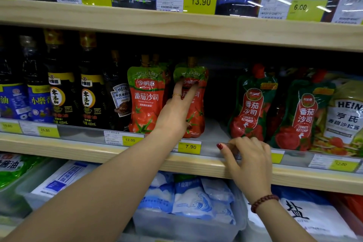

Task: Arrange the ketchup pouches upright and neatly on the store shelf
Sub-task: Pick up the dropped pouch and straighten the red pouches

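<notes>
Two red-and-green ketchup pouches stand upright side by side on the middle shelf [94, 141]. My left hand [177, 111] presses two spread fingers flat against the front of the right pouch [198, 108], thumb at its lower edge. The left pouch [146, 98] stands free beside it, with more pouches behind. My right hand [248, 155] rests on the shelf's front rail, fingers curled over the clear price strip. Two darker green ketchup pouches [253, 104] [303, 116] stand to the right, leaning slightly.
A gap of bare shelf [214, 129] lies between the two pouch groups. Dark sauce bottles [62, 94] fill the shelf's left side, and a Heinz salad dressing pouch [345, 118] stands at far right. Salt bags [188, 198] sit in bins below. The upper shelf [176, 23] overhangs.
</notes>
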`<state>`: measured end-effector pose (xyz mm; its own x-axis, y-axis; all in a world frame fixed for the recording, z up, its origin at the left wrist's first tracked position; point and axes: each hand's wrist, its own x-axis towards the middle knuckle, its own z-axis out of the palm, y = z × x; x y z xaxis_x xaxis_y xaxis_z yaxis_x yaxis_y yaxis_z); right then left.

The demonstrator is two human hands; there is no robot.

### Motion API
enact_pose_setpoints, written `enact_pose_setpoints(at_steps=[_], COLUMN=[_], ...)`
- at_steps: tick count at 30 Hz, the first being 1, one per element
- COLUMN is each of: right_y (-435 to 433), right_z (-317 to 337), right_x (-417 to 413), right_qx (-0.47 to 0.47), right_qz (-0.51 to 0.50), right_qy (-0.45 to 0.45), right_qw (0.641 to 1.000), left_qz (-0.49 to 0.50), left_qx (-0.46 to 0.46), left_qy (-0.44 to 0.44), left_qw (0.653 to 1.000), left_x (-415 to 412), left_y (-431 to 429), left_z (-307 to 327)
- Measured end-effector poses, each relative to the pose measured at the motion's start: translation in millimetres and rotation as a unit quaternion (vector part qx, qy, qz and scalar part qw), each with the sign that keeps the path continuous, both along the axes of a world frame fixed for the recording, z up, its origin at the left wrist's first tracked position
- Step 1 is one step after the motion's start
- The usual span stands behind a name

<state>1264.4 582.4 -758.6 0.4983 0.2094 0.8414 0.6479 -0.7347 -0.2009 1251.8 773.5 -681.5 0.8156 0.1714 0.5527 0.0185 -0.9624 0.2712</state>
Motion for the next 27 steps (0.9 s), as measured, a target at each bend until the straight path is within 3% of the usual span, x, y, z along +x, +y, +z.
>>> enact_pose_setpoints(at_steps=[15,22,27], right_y=[-0.7,17.9,58.5], right_z=[11.9,20.3,-0.6], right_x=[-9.0,-51.3,-82.8], right_qx=[-0.017,0.007,0.034], right_qz=[0.002,0.111,0.206], right_qy=[0.065,0.057,0.105], right_qw=[0.998,0.992,0.972], left_qz=[-0.098,-0.131,-0.117], left_qx=[-0.029,-0.072,-0.044], left_qy=[-0.014,-0.030,-0.078], left_qw=[0.995,0.988,0.989], left_x=[-35.8,-73.6,-94.5], left_y=[10.7,17.3,24.5], left_z=[-10.3,-26.7,-50.2])
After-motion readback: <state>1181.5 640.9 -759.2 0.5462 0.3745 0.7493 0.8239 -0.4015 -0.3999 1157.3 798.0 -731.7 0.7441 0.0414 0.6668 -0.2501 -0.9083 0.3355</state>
